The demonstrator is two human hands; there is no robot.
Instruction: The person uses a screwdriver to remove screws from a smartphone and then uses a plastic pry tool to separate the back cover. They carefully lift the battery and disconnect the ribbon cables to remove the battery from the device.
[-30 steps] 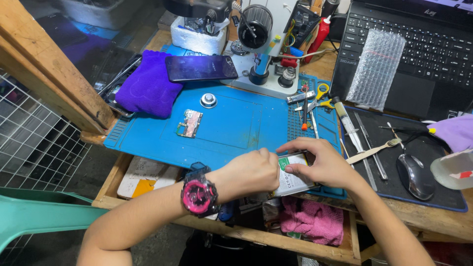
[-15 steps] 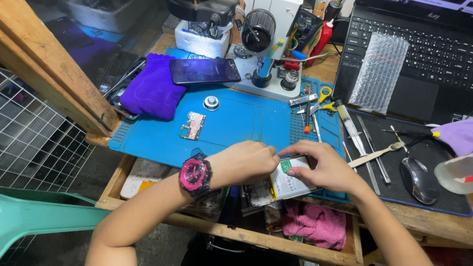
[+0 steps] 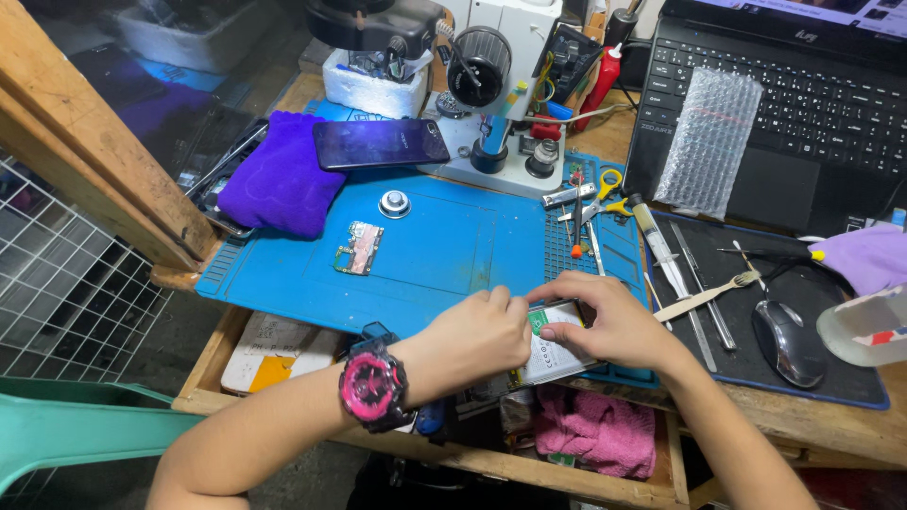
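An opened phone is seen at the near edge of the blue mat on the bench, overhanging the open drawer below. It is held from both sides: the left hand, a pink-and-black watch on its wrist, is curled over the left end, while the right hand arches over the top, its fingers pressed down on the upper edge. Whether anything is pinched beneath the left fingers cannot be told. The phone is judged light, stiff and fragile, its exposed insides best left untouched; the outer frame edges are the safer hold. A bare circuit board lies mid-mat, a dark phone rests on a purple cloth at the far left corner, and tweezers lie to the right.
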